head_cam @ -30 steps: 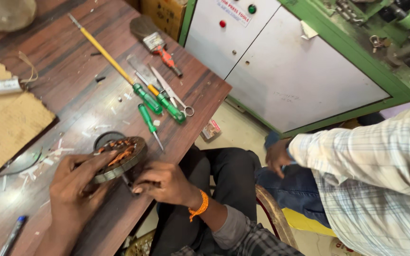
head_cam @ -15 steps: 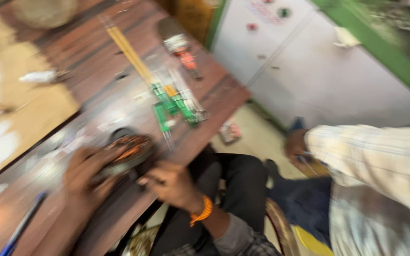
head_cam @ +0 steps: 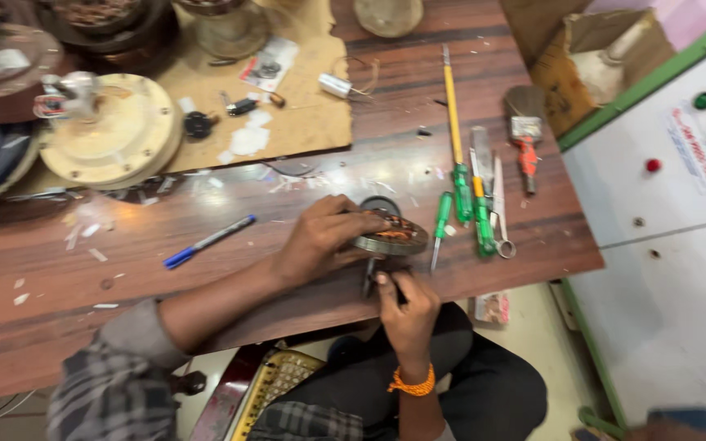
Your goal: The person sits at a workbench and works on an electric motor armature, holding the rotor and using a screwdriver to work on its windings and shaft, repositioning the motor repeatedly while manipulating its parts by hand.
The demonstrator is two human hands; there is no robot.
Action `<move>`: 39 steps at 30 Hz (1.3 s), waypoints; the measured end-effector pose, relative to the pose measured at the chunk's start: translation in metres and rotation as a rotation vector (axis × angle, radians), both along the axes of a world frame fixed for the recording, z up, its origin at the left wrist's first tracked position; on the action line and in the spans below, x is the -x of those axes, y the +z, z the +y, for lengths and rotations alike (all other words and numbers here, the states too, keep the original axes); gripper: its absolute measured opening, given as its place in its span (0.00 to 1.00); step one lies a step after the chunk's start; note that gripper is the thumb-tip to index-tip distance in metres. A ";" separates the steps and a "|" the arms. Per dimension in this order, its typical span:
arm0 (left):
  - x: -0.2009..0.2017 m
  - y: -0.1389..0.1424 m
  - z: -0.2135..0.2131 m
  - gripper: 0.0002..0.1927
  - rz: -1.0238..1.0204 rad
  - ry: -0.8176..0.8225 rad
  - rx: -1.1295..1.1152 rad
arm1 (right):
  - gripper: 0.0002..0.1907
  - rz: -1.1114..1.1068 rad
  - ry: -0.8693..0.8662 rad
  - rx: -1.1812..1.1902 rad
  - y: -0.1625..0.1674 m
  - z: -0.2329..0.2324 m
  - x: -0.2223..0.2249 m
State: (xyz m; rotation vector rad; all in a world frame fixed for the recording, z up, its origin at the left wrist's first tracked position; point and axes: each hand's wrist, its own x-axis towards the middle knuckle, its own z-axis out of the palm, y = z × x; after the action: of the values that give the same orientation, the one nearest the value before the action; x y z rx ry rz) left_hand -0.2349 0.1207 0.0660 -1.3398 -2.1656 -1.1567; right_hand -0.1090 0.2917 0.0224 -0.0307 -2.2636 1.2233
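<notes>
A round motor stator [head_cam: 394, 235] with copper windings lies tilted near the front edge of the wooden workbench [head_cam: 206, 278]. My left hand [head_cam: 320, 237] grips its left rim from above. Just below the stator, my right hand [head_cam: 402, 302], with an orange band at the wrist, pinches a small dark tool or wire end at the lower edge of the part. What exactly the right fingers hold is too small to tell.
Green-handled screwdrivers [head_cam: 461, 192], a long yellow one, scissors [head_cam: 500, 220] and a brush [head_cam: 525, 131] lie right of the stator. A blue pen [head_cam: 206, 242] lies to the left. Cream fan housing [head_cam: 108, 139] and cardboard sheet [head_cam: 288, 114] sit behind. A white control cabinet [head_cam: 663, 245] stands right.
The camera has swung left and down, bringing more of the bench and the fan parts into view. Both hands stay on the stator. The person in the checked shirt has left the view.
</notes>
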 end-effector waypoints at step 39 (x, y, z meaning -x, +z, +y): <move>0.014 -0.012 -0.007 0.45 -0.331 -0.199 -0.143 | 0.12 -0.247 0.048 0.045 0.006 0.006 0.003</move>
State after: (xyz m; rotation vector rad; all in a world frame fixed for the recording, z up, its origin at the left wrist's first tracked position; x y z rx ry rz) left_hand -0.2490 0.1140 0.0538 -1.4079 -2.1484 -1.6812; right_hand -0.1118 0.2972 0.0282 -0.1535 -2.4591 1.3605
